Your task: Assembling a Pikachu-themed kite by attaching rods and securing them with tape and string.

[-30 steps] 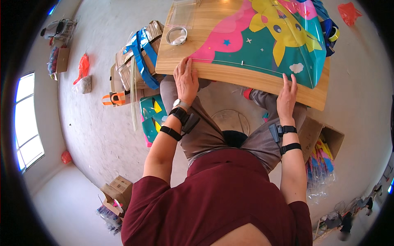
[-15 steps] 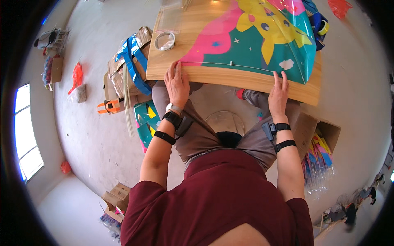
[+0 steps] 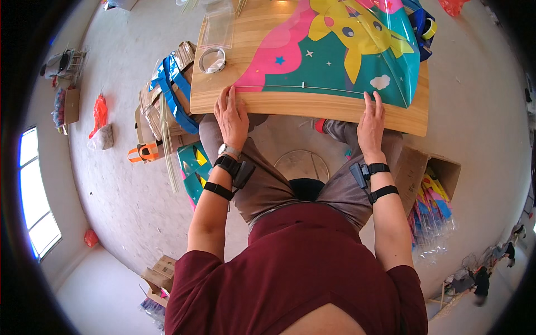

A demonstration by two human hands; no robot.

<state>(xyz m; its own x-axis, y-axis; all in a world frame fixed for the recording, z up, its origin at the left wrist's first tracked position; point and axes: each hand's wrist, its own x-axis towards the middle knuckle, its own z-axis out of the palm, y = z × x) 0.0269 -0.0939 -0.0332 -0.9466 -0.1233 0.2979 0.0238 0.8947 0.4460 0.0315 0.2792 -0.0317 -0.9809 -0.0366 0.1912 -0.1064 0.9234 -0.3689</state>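
Note:
A colourful kite sheet (image 3: 340,53), teal and pink with a yellow cartoon figure, lies flat on a wooden table (image 3: 312,106). A thin pale rod (image 3: 304,87) runs along the sheet's near edge. My left hand (image 3: 231,116) rests flat on the table's near left part, fingertips at the rod's left end and the sheet's pink corner. My right hand (image 3: 371,120) lies flat at the near right, fingertips touching the sheet's lower right corner. Both hands have spread fingers and hold nothing. I sit with my knees under the table.
A tape roll (image 3: 213,60) and a clear plastic bag (image 3: 218,28) lie on the table's left part. Stacks of packaged kites (image 3: 167,95) stand on the floor at my left. An open cardboard box (image 3: 430,173) with coloured packs is at my right.
Both hands have slid slightly outward along the table's near edge, staying flat by the sheet's lower corners. The view has shifted a little; the sheet itself looks unmoved.

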